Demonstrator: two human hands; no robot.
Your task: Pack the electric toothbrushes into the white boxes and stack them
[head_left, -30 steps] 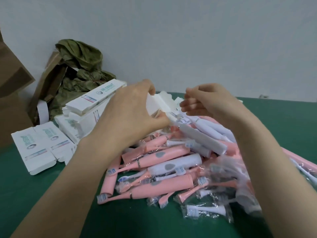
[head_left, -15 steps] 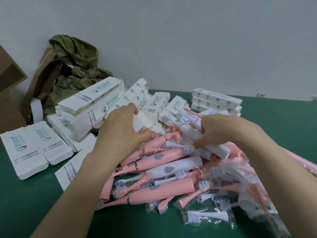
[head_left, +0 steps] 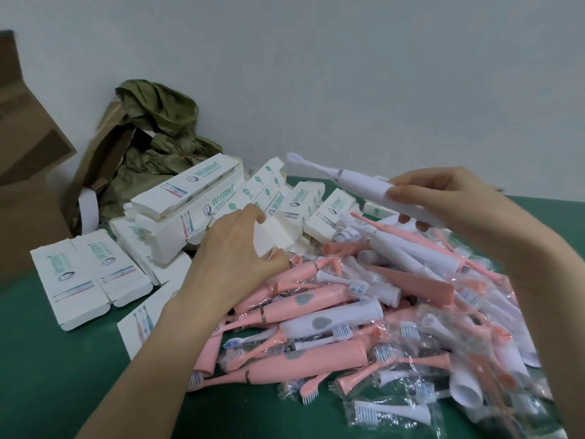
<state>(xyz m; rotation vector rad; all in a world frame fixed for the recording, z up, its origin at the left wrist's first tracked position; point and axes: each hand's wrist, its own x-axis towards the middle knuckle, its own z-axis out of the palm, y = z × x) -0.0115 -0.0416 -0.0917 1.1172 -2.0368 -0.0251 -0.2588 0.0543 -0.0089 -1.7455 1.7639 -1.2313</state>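
A heap of pink and white electric toothbrushes (head_left: 342, 315) and bagged brush heads covers the green table (head_left: 47, 384) in front of me. My right hand (head_left: 443, 198) holds a white toothbrush (head_left: 351, 182) by its handle above the heap, its brush head pointing left. My left hand (head_left: 234, 258) grips the open end of a white box (head_left: 275, 236) at the heap's left edge, thumb under the flap. Behind it lie several white boxes (head_left: 196, 188) printed with green lettering.
Two flat white boxes (head_left: 85, 280) lie side by side at the left. A brown cardboard carton (head_left: 22, 172) stands at the far left, with crumpled olive paper (head_left: 158, 134) against the grey wall behind. Loose clear bags spread to the right.
My right hand has lifted a white toothbrush out of the heap and raised it. My left hand has stayed on the white box at the heap's left edge.
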